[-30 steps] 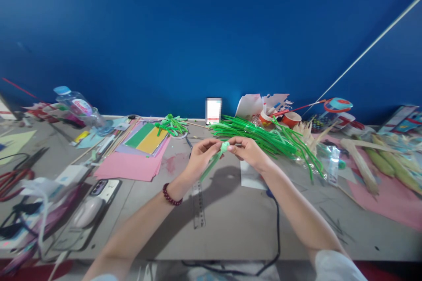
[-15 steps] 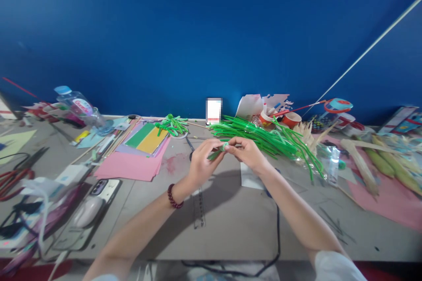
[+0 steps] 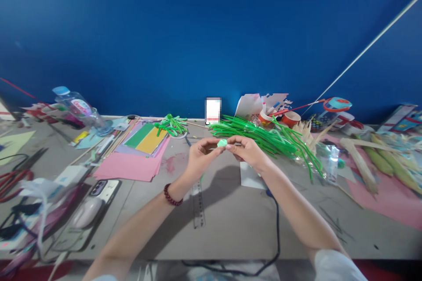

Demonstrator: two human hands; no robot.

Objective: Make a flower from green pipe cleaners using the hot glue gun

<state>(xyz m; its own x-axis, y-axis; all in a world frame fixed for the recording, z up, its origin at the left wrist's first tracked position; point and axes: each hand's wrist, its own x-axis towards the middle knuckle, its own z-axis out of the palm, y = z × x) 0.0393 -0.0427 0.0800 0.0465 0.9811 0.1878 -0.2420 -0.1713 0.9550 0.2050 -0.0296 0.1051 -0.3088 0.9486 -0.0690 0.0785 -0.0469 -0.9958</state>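
My left hand (image 3: 199, 158) and my right hand (image 3: 245, 151) meet above the middle of the grey table (image 3: 231, 219). Both pinch a light green pipe cleaner (image 3: 222, 143) whose end is curled into a small coil between the fingertips. The rest of its stem is hidden behind my left hand. A dark red bead bracelet (image 3: 171, 196) sits on my left wrist. Just behind my hands lies a big pile of green pipe cleaners (image 3: 263, 136).
A clear ruler (image 3: 198, 206) lies under my hands, and a black cable (image 3: 277, 237) runs to the front edge. Coloured paper sheets (image 3: 138, 153), a phone (image 3: 102, 188), a mouse (image 3: 87, 211) and a water bottle (image 3: 79, 107) are at the left. Corn cobs (image 3: 385, 162) and cups (image 3: 290, 119) are at the right.
The green stem that hung down from my left hand is now drawn up behind it. Only the coiled tip shows between my fingers. Both hands stayed in the same place.
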